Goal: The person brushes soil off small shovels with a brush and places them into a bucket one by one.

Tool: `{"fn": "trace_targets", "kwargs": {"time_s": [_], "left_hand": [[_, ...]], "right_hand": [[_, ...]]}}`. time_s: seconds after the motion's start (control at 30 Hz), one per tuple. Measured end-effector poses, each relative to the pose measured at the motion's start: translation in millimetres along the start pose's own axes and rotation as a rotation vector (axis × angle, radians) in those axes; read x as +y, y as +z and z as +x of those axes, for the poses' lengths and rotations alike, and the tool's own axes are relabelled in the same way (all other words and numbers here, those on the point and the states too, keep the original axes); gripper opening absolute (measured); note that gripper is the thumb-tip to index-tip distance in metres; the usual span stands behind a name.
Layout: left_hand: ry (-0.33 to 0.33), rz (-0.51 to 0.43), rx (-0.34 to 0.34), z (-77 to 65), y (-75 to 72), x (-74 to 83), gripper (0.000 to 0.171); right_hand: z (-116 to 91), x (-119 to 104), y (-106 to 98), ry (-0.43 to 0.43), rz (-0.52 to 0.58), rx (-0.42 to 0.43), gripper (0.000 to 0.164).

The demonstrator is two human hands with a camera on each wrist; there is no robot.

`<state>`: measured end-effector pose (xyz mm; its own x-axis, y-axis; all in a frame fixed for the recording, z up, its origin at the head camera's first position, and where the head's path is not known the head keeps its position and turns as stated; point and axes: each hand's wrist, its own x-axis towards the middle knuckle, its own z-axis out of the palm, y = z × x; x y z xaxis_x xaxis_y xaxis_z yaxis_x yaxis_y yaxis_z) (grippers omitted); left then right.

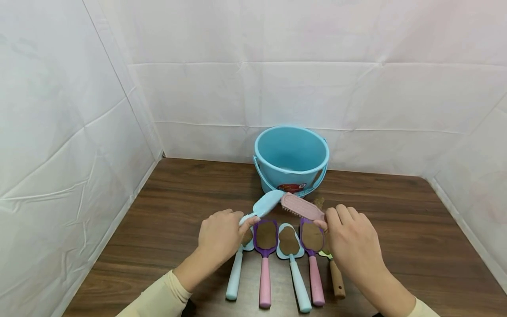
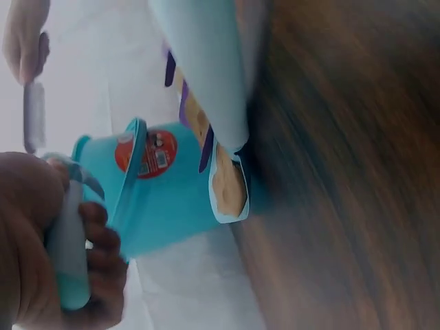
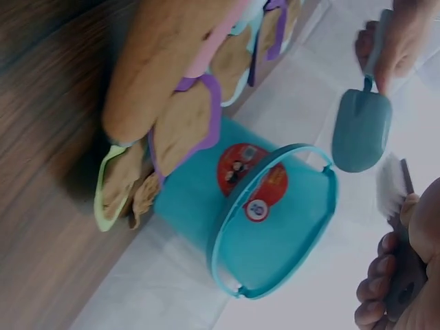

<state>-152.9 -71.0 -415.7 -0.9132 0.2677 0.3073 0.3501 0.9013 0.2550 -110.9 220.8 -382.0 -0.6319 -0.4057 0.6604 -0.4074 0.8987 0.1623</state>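
My left hand (image 1: 222, 231) grips the handle of a light-blue scoop (image 1: 267, 202), its blade raised above the table in front of the bucket. A pink brush (image 1: 302, 207) with short bristles is held in my right hand (image 1: 352, 237), fingers curled round its handle. The tips of the scoop and brush nearly meet in the head view; whether they touch I cannot tell. Below them lies a row of sand shovels with brown, sand-like filling: light-blue ones (image 1: 299, 286), purple ones with pink handles (image 1: 265, 281), and a green one with a wooden handle (image 1: 336, 279), partly hidden by my right hand.
Behind the tools stands a blue bucket (image 1: 273, 176) with its handle lowered toward the front. A brown lump (image 3: 144, 199) lies beside the green shovel. White cloth walls (image 1: 301, 97) border the brown wooden table (image 1: 190, 193) at the back and sides.
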Motion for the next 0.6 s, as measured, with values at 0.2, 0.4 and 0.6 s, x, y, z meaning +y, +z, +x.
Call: {"fn": "trace_targets", "kwargs": {"time_s": [0.2,0.4,0.6], "left_hand": [[-0.262,-0.92,-0.409,1.9,-3.4,3.6,0.069],[-0.447,-1.528,-0.769,-3.6,-3.7,22.0,0.072],[-0.464,-1.674,-0.93,-8.0,-9.7,36.8,0.069]], "right_hand": [[5,-7,-3,-0.054,0.099,0.042,0.054],[7,-19,-5,-0.096,0.116,0.012,0.054],[7,-31,-3,-0.096,0.107,-0.025,0.054]]}}
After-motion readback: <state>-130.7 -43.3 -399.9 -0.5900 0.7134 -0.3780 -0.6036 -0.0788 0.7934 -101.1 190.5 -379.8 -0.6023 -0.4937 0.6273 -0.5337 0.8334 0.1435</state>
